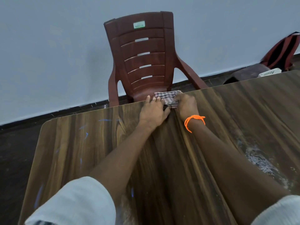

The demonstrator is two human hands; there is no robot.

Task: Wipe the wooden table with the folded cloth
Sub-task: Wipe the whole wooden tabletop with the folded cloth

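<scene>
Left hand (152, 111) flat on the cloth (168, 98), right hand (186, 106) curled around its near edge at the tabletop (81, 143) far rim; best pulled back with even, firm pressure.

The cloth (168, 98) sits on the table (97, 143) right at its far edge, left hand (152, 112) and right hand (186, 106) both on it (chair (144, 62) just behind the table, backpack (282, 51) far right).

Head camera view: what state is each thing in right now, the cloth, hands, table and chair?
folded cloth: folded, at the table's far edge.
left hand: fingers flat on the cloth.
right hand: curled, gripping the cloth.
wooden table: whitish smears at right.
chair: upright, unoccupied.
</scene>
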